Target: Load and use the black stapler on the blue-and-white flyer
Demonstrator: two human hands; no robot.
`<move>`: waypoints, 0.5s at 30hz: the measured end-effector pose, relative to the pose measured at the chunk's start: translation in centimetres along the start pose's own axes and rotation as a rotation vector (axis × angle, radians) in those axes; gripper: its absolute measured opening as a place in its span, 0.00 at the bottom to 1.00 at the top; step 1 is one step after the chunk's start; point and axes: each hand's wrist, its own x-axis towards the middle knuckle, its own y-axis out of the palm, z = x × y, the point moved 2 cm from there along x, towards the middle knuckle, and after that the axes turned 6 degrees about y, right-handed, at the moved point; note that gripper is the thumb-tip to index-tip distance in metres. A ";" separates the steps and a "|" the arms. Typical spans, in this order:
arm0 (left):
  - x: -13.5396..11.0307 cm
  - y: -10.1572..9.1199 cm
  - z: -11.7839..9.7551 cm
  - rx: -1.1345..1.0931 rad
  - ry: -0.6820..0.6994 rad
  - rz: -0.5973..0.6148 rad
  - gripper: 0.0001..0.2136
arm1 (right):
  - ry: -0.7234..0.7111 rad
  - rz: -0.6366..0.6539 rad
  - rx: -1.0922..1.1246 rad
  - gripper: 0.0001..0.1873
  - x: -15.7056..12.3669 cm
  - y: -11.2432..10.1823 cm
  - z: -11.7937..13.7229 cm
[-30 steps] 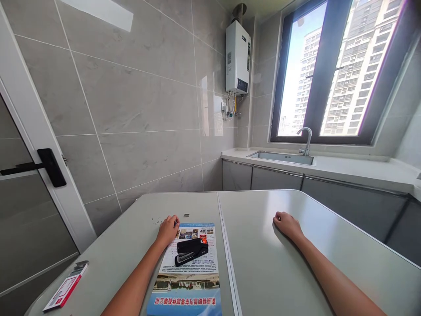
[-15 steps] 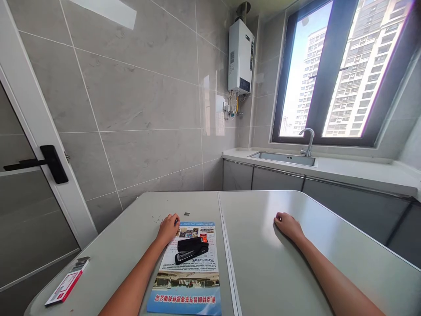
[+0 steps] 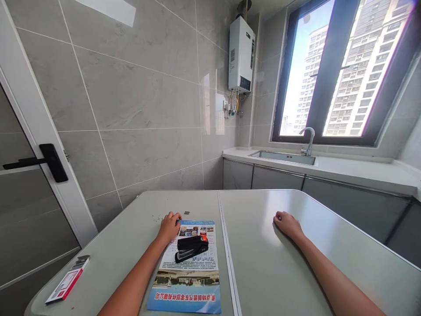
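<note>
A printed leaflet (image 3: 189, 281) lies on the pale grey table (image 3: 263, 272), left of its centre seam. A black stapler (image 3: 191, 248) rests on the leaflet's upper half. My left hand (image 3: 169, 228) lies on the leaflet's top left corner, fingers curled down onto the paper, just beside the stapler. My right hand (image 3: 288, 224) rests on the bare right half of the table with its fingers curled under, holding nothing I can see.
A red and white staple box (image 3: 67, 280) lies near the table's left front edge. Loose staples (image 3: 187, 213) sit beyond my left hand. A counter with sink (image 3: 283, 157) and tap stands under the window; a door with a black handle (image 3: 52, 161) is at left.
Both hands stay where they were; only the view has shifted slightly.
</note>
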 end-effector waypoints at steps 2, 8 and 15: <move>-0.1 -0.2 -0.5 0.007 0.043 -0.031 0.11 | 0.002 0.000 0.009 0.13 0.0 0.0 0.0; -0.3 -0.4 -2.5 -0.047 0.248 -0.017 0.09 | -0.020 -0.016 0.066 0.11 -0.6 -0.4 0.6; -0.2 0.0 -2.3 -0.144 0.176 -0.038 0.11 | -0.255 -0.027 0.248 0.14 -3.5 -1.3 6.0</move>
